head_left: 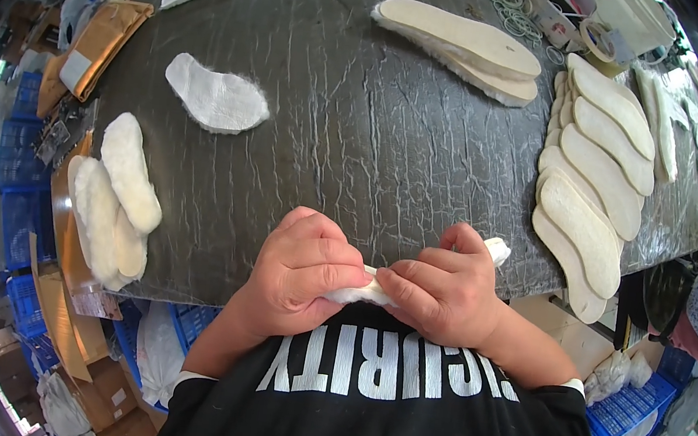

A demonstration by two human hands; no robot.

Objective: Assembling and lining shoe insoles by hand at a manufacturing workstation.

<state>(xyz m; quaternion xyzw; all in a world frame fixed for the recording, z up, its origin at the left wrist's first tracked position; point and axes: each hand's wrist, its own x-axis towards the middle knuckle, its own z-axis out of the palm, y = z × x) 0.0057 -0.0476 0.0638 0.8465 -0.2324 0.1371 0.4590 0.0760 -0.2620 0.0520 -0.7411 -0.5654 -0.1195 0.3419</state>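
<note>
Hands, left hand [299, 275] and right hand [445, 291], both pinch a white fleecy insole [367, 293] at lower centre, over the dark surface [360, 131].

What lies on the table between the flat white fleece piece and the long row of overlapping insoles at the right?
In the head view, only bare dark tabletop lies between the fleece piece and the insole row.

head view, steeply down, close over worktable [360, 131]

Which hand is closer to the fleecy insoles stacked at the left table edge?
Left. The left hand lies nearer the fleecy insoles; the right hand is farther away.
</note>
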